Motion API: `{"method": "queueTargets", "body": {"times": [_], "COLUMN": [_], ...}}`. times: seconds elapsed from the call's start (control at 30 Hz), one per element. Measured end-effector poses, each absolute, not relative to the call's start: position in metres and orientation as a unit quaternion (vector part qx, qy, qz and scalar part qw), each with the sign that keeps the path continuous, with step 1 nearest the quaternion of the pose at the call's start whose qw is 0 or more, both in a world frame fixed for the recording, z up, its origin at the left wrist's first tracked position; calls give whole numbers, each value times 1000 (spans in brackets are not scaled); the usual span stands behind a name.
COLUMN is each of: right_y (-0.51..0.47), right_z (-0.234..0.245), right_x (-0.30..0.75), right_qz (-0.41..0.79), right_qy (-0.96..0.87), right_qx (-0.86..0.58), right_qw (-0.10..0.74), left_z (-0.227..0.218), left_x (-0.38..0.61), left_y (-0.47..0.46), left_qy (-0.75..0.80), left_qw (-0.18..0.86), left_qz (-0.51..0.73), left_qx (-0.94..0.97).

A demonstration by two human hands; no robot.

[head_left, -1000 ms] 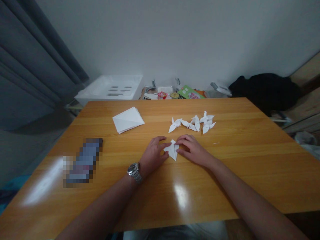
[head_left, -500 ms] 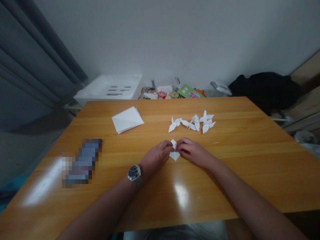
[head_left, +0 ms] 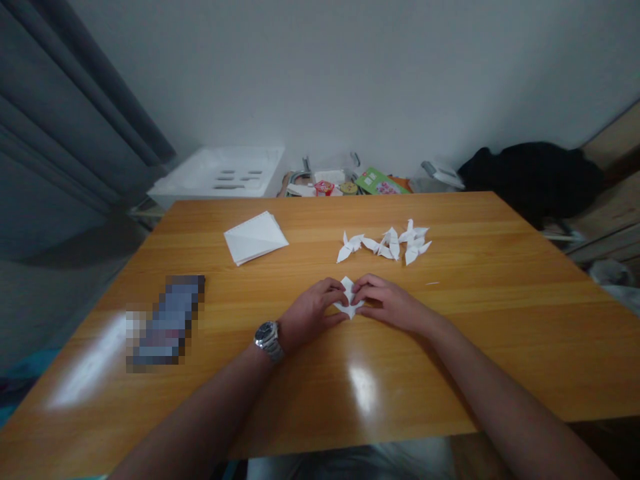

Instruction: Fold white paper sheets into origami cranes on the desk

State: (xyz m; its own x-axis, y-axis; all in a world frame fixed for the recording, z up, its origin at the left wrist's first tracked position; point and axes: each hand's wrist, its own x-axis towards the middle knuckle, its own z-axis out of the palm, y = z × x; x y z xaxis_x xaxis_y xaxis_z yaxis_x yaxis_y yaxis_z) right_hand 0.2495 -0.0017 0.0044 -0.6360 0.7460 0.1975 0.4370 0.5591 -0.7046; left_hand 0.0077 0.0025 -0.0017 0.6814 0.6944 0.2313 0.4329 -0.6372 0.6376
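A small white folded paper piece (head_left: 349, 301) lies on the wooden table (head_left: 500, 320) between my hands. My left hand (head_left: 311, 312), a watch on its wrist, pinches the paper's left side with curled fingers. On the paper's right side my right hand (head_left: 389, 303) presses and pinches it, fingers curled too. Several finished white paper cranes (head_left: 387, 243) lie in a loose row just beyond my hands. Farther left rests a stack of white square paper sheets (head_left: 255, 237).
A blurred dark flat object (head_left: 165, 323) lies at the table's left. Behind the table stand a white plastic bin (head_left: 220, 175), assorted small clutter (head_left: 350, 183) and a black bag or cloth (head_left: 530, 177). A grey curtain (head_left: 60, 120) hangs at left.
The paper piece went from a flat kite shape under spread fingertips to a smaller folded shape pinched between both hands. My fingers have curled in around it.
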Motion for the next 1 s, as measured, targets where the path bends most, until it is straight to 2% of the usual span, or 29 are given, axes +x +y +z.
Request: {"method": "queueTargets", "body": {"times": [0.33,1.0], "right_y": [-2,-3], "right_z": [4,-1], "right_x": [251,248], "right_qz": [319,320], "right_qy": [-847,-847], "right_qx": [-348,-328], "right_qw": [246,270], "left_z": [4,-3], "left_x": [17,11], "left_y": [0,7], "left_qy": [316,294], "left_qw": [231,327], "left_qz": [188,240], "left_qx": [901,865]}}
